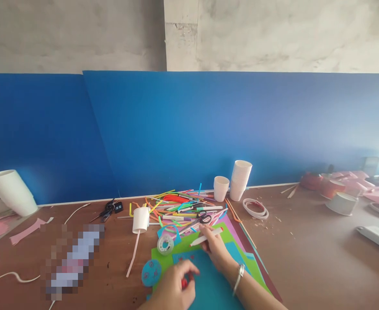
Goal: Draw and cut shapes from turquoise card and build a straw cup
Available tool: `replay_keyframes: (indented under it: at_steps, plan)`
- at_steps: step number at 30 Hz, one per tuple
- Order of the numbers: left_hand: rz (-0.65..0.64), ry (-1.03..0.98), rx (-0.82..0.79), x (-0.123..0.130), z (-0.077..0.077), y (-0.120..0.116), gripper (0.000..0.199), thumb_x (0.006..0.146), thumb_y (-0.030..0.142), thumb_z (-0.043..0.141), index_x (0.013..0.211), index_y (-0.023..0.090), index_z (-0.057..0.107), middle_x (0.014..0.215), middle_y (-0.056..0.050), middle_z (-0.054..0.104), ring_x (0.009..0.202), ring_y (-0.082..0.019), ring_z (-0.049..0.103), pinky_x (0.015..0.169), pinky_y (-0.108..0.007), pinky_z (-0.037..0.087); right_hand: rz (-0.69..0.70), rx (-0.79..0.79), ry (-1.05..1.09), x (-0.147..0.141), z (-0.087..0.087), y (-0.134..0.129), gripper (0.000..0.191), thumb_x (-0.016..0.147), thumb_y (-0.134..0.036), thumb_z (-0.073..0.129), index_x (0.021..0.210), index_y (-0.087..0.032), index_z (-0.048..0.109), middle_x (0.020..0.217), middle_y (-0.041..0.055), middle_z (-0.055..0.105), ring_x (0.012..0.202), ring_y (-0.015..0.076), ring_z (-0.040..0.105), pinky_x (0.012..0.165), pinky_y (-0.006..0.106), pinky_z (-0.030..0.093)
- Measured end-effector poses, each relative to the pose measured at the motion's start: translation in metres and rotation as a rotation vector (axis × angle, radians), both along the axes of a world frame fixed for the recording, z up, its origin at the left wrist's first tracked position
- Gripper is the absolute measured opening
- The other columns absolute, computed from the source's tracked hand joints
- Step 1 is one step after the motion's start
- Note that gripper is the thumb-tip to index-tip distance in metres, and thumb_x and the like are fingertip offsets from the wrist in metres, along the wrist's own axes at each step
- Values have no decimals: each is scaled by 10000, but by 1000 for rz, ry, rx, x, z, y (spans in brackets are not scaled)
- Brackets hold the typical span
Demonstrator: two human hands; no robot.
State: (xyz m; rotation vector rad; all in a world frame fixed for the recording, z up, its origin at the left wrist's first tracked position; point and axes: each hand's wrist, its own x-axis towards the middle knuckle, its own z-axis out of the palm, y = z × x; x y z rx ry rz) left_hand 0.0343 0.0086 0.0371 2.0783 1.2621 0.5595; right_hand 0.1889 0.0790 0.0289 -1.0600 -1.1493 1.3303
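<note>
- Currently, the right hand (213, 243) had its fingers closed around a white marker (197, 241), whose narrow tip slanted toward the left hand's side; whether that tip met the paper could not be told.
- The left hand (178, 282) was curled, with a small red piece (184, 283) held between thumb and fingers.
- Under both hands lay a blue sheet (205, 286), with red marks on its part just beyond the left hand.
- A green sheet (226, 232) showed beneath the blue one, reaching past the right hand.
- Just left of the left hand was a round blue cutout (151, 273) with a drawn face.
- Beyond the left hand stood a tape roll (165, 244); farther off and to its left, a white cup (140, 221) with a striped straw (133, 254) hanging down from it.
- Beyond the right hand lay scissors (204, 217) among many coloured straws (157, 206), with stacked cups (241, 181) farther back.
</note>
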Motion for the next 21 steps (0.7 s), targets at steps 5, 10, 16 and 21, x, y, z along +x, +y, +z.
replay_keyframes:
  at_steps: [5, 10, 16, 21]
  plan:
    - [323, -423, 24, -7, -6, 11, 505, 754, 106, 440, 1242, 223, 385, 820, 28, 535, 837, -110, 584, 860, -250, 459, 16, 38, 38, 5, 11, -9, 362, 724, -463, 610, 603, -221, 370, 450, -101, 351, 410, 70, 285, 428, 209, 209]
    - [291, -349, 121, -9, -20, 11, 632, 768, 97, 434, 1359, 215, 244, 841, 18, 559, 778, -119, 588, 784, -257, 483, 176, 158, -62, 2, 20, -22, 360, 715, -484, 648, 602, -214, 437, 499, -49, 467, 484, 106, 399, 487, 235, 322]
    - [280, -206, 166, -7, -19, 11, 642, 794, 117, 429, 1395, 188, 218, 899, -19, 620, 810, -146, 601, 772, -291, 490, 238, 155, -115, -3, 17, -30, 323, 749, -413, 646, 620, -210, 429, 512, -61, 444, 488, 98, 363, 477, 226, 294]
    - [224, -186, 210, -6, -22, 9, 643, 769, 100, 440, 1381, 178, 260, 1028, -82, 630, 864, -168, 613, 797, -330, 513, 238, 183, -292, -12, 17, -35, 274, 766, -349, 611, 620, -209, 426, 551, -43, 498, 514, 107, 426, 487, 215, 324]
